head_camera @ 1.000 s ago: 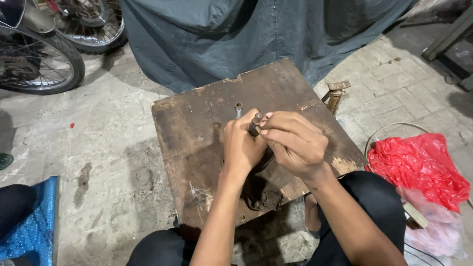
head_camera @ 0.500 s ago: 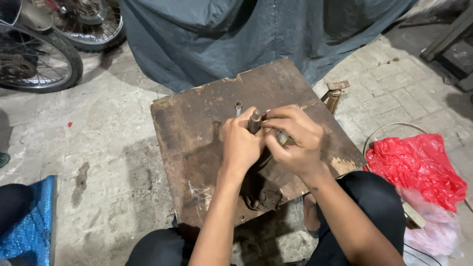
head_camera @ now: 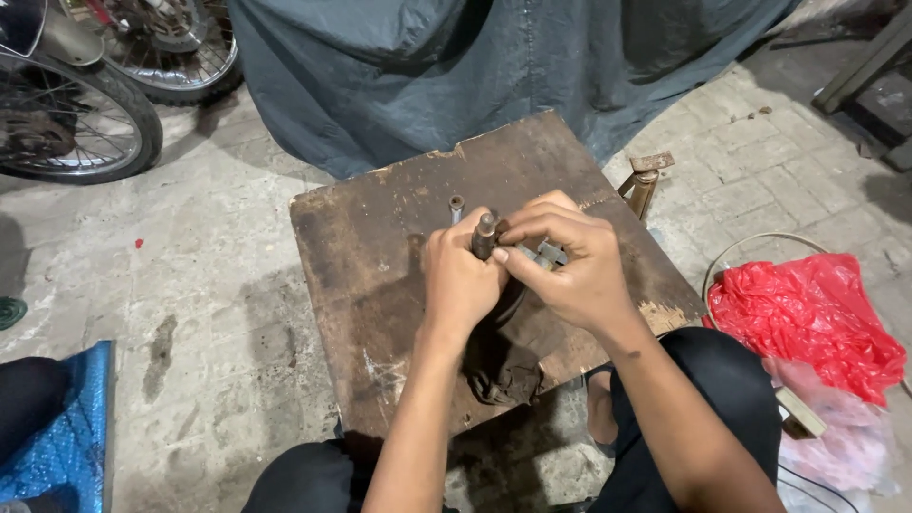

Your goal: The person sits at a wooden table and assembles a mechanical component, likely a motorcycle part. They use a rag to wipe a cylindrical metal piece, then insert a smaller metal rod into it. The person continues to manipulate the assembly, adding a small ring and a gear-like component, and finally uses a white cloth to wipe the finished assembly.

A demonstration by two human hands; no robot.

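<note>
Both hands have shifted a little since a moment ago: the short dark metal rod [head_camera: 484,236] now pokes up clear between them, where before it lay lower and more sideways under the fingers. From where I stand, the left hand [head_camera: 463,277] is curled tight round the lower part of that rod, and the right hand [head_camera: 568,266] pinches its upper end with thumb and forefinger, the other fingers folded over some pale metal pieces [head_camera: 549,255] just beside it. All this sits over the middle of the worn dark-brown wooden table [head_camera: 380,256], with a small upright metal tube [head_camera: 457,205] near the rod and a crumpled dark rag [head_camera: 503,375] lying closer to the person's knees. As far as I can judge, the fitting or turning of the rod is under way and not finished, since both hands are closed on it. What the rod seats into is hidden under the palms, and I cannot tell what the pale pieces are. Off to the side lie a red plastic bag [head_camera: 807,318], a spoked wheel [head_camera: 71,123], a grey-blue tarp [head_camera: 475,66] and a blue woven mat [head_camera: 57,432], cut off by the frame.
</note>
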